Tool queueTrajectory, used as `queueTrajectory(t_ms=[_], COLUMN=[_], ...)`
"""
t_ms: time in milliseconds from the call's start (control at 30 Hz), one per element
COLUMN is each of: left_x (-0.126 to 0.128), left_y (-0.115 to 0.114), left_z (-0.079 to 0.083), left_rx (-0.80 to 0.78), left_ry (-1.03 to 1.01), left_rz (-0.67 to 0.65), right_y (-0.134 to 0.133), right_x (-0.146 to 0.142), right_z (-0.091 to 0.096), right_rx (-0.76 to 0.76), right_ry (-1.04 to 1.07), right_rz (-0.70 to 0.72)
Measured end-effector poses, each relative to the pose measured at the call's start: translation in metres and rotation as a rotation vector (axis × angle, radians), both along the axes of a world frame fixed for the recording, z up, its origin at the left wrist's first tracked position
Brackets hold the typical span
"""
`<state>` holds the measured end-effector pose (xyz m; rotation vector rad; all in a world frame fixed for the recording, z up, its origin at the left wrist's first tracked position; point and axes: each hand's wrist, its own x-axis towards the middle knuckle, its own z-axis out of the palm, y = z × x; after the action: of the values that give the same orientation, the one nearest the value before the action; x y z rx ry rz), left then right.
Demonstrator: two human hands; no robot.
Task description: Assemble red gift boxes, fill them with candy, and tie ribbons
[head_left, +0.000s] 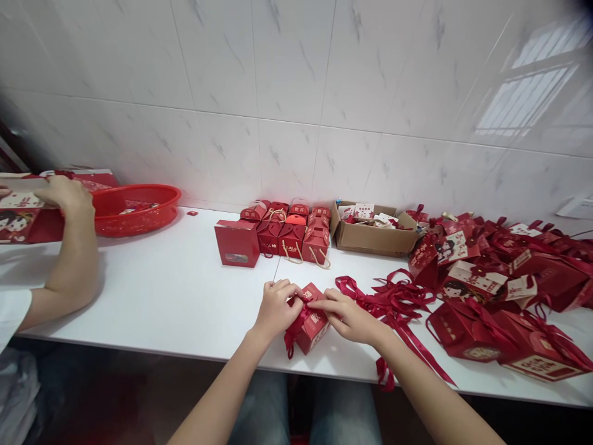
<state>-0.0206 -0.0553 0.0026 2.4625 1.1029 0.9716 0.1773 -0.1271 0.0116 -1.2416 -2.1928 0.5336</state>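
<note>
A small red gift box [314, 327] sits near the front edge of the white table [176, 296], with a dark red ribbon [293, 337] wrapped round it. My left hand [274, 306] pinches the ribbon at the box's top left, fingers closed. On the box's top right, my right hand [348, 316] presses and pinches the same ribbon. A loose heap of red ribbons [393, 303] lies just right of my right hand and trails over the table edge.
Several finished red boxes [287, 235] stand in a cluster behind. A cardboard box [370, 238] of tags sits beside them. Red gift bags [500, 290] crowd the right. A co-worker's arm [74, 247] at left handles a red bag by a red basket [134, 209].
</note>
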Motion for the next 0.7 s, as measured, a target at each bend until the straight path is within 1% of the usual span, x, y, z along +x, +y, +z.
queueTrajectory(t_ms=[167, 267, 467, 700], left_x=[-0.0036, -0.0051, -0.008, -0.0102], left_y=[0.003, 0.0021, -0.0012, 0.0015], left_z=[0.0025, 0.0036, 0.0041, -0.0002], left_rx=[-0.07, -0.1, -0.172, -0.236], left_ry=[-0.05, -0.057, -0.074, -0.106], left_rz=[-0.097, -0.157, -0.218, -0.22], right_y=[-0.0002, 0.0003, 0.0034, 0.0082], right_x=[0.0016, 0.0013, -0.0012, -0.0026], right_z=[-0.0072, -0.0083, -0.0082, -0.0059], right_rx=[0.083, 0.095, 0.098, 0.075], right_ry=[0.096, 0.117, 0.146, 0.172], right_rz=[-0.198, -0.242, -0.276, -0.201])
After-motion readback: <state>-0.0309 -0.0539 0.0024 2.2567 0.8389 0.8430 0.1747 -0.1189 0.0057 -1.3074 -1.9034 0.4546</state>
